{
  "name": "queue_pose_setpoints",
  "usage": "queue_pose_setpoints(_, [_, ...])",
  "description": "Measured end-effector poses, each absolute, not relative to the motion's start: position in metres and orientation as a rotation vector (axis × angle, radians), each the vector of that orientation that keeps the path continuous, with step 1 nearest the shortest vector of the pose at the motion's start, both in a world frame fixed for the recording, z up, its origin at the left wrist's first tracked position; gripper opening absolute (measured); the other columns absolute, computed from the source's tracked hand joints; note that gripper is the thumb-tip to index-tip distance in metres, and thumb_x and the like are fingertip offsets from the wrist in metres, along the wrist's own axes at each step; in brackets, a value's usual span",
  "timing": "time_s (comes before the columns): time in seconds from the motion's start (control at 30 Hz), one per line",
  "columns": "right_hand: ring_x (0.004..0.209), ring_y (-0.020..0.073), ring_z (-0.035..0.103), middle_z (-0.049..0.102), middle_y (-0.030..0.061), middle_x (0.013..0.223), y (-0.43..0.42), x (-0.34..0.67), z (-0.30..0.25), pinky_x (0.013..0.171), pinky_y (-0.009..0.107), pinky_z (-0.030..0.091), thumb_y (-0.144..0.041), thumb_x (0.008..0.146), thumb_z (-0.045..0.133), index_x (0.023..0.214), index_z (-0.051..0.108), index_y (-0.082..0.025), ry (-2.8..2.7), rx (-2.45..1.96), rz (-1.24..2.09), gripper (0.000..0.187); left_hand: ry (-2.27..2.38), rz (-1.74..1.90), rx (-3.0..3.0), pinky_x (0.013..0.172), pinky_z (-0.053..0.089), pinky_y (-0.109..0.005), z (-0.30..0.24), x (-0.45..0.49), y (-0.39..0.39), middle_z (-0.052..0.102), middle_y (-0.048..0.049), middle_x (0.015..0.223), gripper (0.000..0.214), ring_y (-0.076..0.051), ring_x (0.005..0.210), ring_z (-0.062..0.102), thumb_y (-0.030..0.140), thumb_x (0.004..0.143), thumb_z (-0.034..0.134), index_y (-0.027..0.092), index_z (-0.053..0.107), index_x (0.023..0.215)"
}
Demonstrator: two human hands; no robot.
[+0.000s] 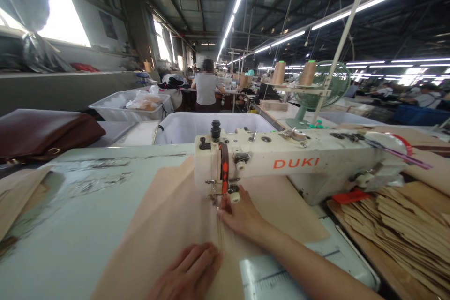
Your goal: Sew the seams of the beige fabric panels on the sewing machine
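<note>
A large beige sheet of material [158, 225] lies under the head of a white sewing machine [260, 161] marked DUKI. My left hand [191, 267] rests on the sheet in front of the needle area, palm down, its fingers laid out over the material. Right beside the presser foot [213, 198], my right hand [242, 215] touches the sheet. Its thumb points toward the foot and its fingers reach behind the machine's lower knob, partly hidden. A line like a seam or fold runs from the foot toward me between the hands.
Stacked beige strips [401, 229] fill a wooden tray at right. A brown leather bag [45, 133] sits at left. Behind the machine stand a white bin [214, 122], thread cones [307, 74] and a green fan [330, 86]. A person [206, 86] sits farther ahead.
</note>
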State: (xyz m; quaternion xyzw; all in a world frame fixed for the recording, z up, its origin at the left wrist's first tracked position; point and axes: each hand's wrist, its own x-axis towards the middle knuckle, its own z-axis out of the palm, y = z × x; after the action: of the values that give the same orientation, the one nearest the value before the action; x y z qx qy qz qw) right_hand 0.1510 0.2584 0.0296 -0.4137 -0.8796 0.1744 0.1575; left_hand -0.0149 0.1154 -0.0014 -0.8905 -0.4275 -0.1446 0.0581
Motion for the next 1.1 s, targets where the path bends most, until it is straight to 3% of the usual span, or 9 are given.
queue_pose_setpoints(0.2, [0.11, 0.0294, 0.05, 0.063, 0.0112, 0.105, 0.257, 0.142, 0.013, 0.094, 0.041, 0.039, -0.022, 0.087, 0.057, 0.087, 0.067, -0.017, -2.478, -1.266, 0.428, 0.011, -1.296, -0.36, -2.662, 0.1, 0.048, -0.028, 0.002, -0.012, 0.114, 0.064, -0.0065, 0.127, 0.057, -0.022, 0.114, 0.06, 0.008, 0.081, 0.06, 0.017, 0.048, 0.137])
queue_pose_setpoints(0.3, [0.114, 0.031, 0.048, 0.064, 0.011, 0.107, 0.269, 0.135, 0.009, 0.097, 0.043, 0.037, -0.026, 0.087, 0.058, 0.087, 0.07, -0.018, -2.456, -1.33, 0.419, 0.014, -1.283, -0.432, -2.669, 0.101, 0.048, -0.029, 0.0, -0.013, 0.113, 0.064, -0.0064, 0.127, 0.06, -0.024, 0.115, 0.059, 0.012, 0.083, 0.061, 0.02, 0.046, 0.14])
queue_pose_setpoints(0.47, [0.119, 0.0317, 0.048, 0.061, 0.0144, 0.119, 0.29, 0.132, 0.01, 0.099, 0.043, 0.037, -0.033, 0.086, 0.063, 0.107, 0.07, -0.016, -2.398, -1.382, 0.39, 0.028, -1.229, -0.546, -2.659, 0.101, 0.047, -0.031, -0.022, -0.019, 0.115, 0.062, -0.0082, 0.128, 0.061, -0.025, 0.116, 0.057, 0.021, 0.087, 0.061, 0.02, 0.041, 0.144])
queue_pose_setpoints(0.67, [0.112, 0.027, 0.052, 0.065, 0.0112, 0.109, 0.269, 0.157, 0.018, 0.096, 0.039, 0.037, -0.023, 0.09, 0.056, 0.093, 0.071, -0.017, -2.466, -1.153, 0.347, 0.016, -1.345, -0.534, -2.688, 0.102, 0.046, -0.028, -0.032, -0.022, 0.121, 0.06, -0.0063, 0.13, 0.064, -0.022, 0.117, 0.057, 0.014, 0.087, 0.058, 0.025, 0.036, 0.146])
queue_pose_setpoints(0.83, [0.105, 0.0219, 0.053, 0.066, 0.0058, 0.098, 0.259, 0.165, 0.023, 0.098, 0.036, 0.034, -0.008, 0.087, 0.054, 0.088, 0.071, -0.019, -2.477, -1.026, 0.339, 0.02, -1.38, -0.537, -2.708, 0.104, 0.045, -0.031, -0.03, -0.026, 0.131, 0.06, -0.0061, 0.131, 0.077, -0.024, 0.121, 0.055, 0.008, 0.084, 0.058, 0.027, 0.025, 0.151])
queue_pose_setpoints(1.0, [0.1, 0.0217, 0.053, 0.065, 0.0055, 0.093, 0.264, 0.164, 0.022, 0.094, 0.035, 0.035, -0.006, 0.086, 0.055, 0.084, 0.071, -0.018, -2.454, -1.01, 0.308, 0.02, -1.359, -0.512, -2.749, 0.102, 0.047, -0.03, -0.015, -0.031, 0.144, 0.061, -0.0048, 0.132, 0.079, -0.023, 0.119, 0.058, 0.012, 0.087, 0.059, 0.031, 0.02, 0.154])
queue_pose_setpoints(1.1, [0.096, 0.0216, 0.053, 0.064, 0.0063, 0.091, 0.268, 0.164, 0.021, 0.091, 0.036, 0.036, -0.009, 0.088, 0.054, 0.08, 0.069, -0.017, -2.442, -1.01, 0.277, 0.019, -1.412, -0.492, -2.768, 0.102, 0.048, -0.033, 0.008, -0.027, 0.146, 0.061, -0.004, 0.132, 0.081, -0.024, 0.118, 0.059, 0.02, 0.083, 0.065, 0.032, 0.025, 0.152])
